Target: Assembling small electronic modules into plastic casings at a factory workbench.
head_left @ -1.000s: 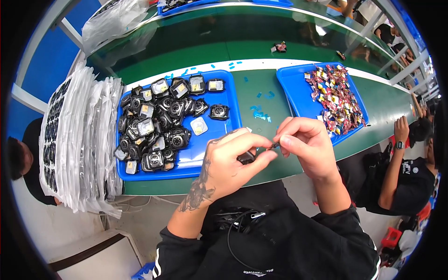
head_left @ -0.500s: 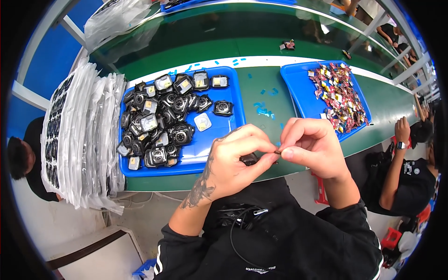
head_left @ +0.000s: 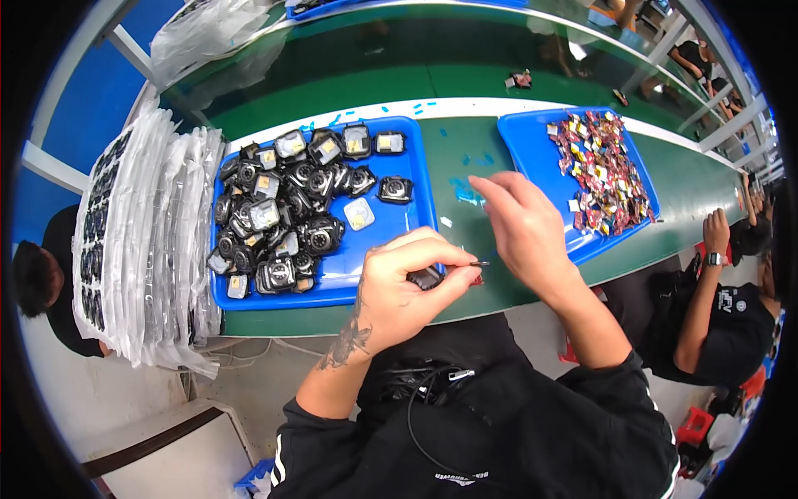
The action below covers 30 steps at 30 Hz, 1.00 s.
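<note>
My left hand point(head_left: 413, 283) is closed around a dark watch case point(head_left: 426, 277), thumb and index finger pinching at its edge. A thin dark piece and a bit of red stick out past the fingertips; most of the case is hidden by the hand. To the right, my right hand point(head_left: 528, 233) hovers above the green table with its fingers stretched out, nothing visible in them. Near its fingertips lie blue film strips point(head_left: 467, 193) and a small white scrap point(head_left: 446, 222). Left of my hands, a blue tray point(head_left: 386, 220) holds a heap of black watch cases point(head_left: 320, 183).
A second blue tray point(head_left: 540, 154) at the right holds many small reddish parts point(head_left: 603, 175). Plastic-wrapped stacked sheets point(head_left: 154, 241) stand at the far left. Behind the trays runs a green conveyor belt point(head_left: 366, 79). Other people sit on both sides, including a co-worker's arm point(head_left: 706, 283).
My right hand has let go of the pinch beside my left fingertips and moved up and away, fingers opening. A small white scrap now shows on the table. My left hand keeps the watch case.
</note>
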Each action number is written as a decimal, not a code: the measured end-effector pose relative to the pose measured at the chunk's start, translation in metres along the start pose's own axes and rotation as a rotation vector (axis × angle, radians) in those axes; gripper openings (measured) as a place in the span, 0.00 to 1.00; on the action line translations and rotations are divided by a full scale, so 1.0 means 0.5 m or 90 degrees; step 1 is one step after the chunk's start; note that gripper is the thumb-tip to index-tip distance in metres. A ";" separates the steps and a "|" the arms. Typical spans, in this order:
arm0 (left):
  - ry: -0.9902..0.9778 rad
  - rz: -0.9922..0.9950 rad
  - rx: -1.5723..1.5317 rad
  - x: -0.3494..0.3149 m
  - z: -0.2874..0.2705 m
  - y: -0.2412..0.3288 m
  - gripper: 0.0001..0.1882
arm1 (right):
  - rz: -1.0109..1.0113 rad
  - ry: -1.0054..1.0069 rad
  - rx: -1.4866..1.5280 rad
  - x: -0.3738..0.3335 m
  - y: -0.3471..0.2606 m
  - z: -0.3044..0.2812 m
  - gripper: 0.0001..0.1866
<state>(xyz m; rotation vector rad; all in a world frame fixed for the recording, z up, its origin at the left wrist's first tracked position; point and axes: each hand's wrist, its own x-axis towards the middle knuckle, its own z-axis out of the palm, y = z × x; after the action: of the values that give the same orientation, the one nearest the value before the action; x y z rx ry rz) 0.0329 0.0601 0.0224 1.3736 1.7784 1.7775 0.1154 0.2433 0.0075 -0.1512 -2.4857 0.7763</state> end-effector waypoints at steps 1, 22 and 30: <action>0.055 -0.081 -0.075 -0.004 0.009 0.008 0.05 | 0.019 0.000 0.003 -0.003 0.004 0.002 0.06; 0.132 -0.198 -0.189 -0.012 0.049 -0.005 0.04 | 0.226 0.049 0.616 -0.054 -0.087 -0.009 0.08; 0.255 -0.414 -0.827 -0.003 -0.001 -0.006 0.14 | 0.178 0.149 0.420 -0.061 -0.081 -0.060 0.08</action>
<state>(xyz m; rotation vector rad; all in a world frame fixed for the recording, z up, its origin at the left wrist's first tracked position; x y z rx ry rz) 0.0321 0.0590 0.0194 -0.0700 0.6210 2.1180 0.1590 0.2167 0.0370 -0.3283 -1.8962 1.5503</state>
